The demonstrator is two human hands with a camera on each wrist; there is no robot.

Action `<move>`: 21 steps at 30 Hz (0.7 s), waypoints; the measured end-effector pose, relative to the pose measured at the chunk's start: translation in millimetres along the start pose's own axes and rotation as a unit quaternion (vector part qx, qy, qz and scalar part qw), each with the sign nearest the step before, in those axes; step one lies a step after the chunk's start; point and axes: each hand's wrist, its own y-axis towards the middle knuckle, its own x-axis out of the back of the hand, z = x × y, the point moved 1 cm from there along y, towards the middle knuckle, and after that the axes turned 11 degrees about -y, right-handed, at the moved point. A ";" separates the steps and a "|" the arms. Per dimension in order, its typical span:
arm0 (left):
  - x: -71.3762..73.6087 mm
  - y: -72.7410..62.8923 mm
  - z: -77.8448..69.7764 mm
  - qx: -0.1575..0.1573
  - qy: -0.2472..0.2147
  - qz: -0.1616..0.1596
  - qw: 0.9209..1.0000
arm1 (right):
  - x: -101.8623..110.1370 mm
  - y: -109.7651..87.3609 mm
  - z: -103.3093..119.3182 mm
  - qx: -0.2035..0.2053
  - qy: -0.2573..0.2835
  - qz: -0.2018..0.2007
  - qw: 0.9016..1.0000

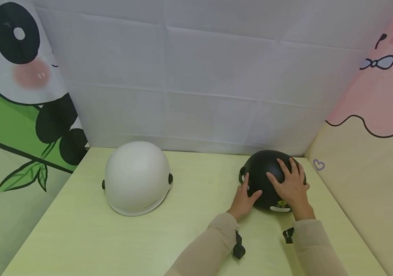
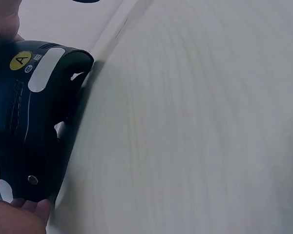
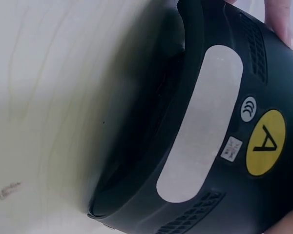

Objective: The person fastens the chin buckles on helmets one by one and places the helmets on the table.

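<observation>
While both hands lie on it, the glossy black dome-shaped helmet (image 1: pixel 265 174) sits dome up at the far right of the pale yellow-green wooden table (image 1: pixel 79 237), close to the back wall. The right hand (image 1: pixel 291 184) is spread flat over the top of the shell with its fingers straight and splayed, pressing rather than clasping. The left hand (image 1: pixel 244 197) rests against the shell's left flank, thumb and fingers lying along the curve; whether they hook under the rim cannot be told. From the right wrist view, the shell's rear edge carries a grey oblong patch (image 3: pixel 200 126) and a round yellow sticker with a black letter A (image 3: pixel 265 142), and the rim sits on the tabletop. Well apart to the left, a smooth white dome-shaped helmet (image 1: pixel 137 177) stands on the same table. A creased white cloth backdrop (image 1: pixel 196 76) hangs behind, a panda-print curtain (image 1: pixel 13 76) to the left and a pink-and-cream cartoon curtain (image 1: pixel 375 115) to the right.
</observation>
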 end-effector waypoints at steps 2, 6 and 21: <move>0.7 0.4 -0.1 -0.001 -0.004 -0.001 1.000 | 1.3 -0.1 1.0 -0.002 0.004 -0.003 1.000; 2.0 1.5 -2.7 -0.009 -0.013 -0.002 1.000 | 4.7 0.8 1.9 -0.007 0.011 -0.007 1.000; 7.9 0.7 -18.2 -0.037 -0.025 0.005 0.999 | 14.1 1.9 5.7 -0.018 0.030 -0.001 0.999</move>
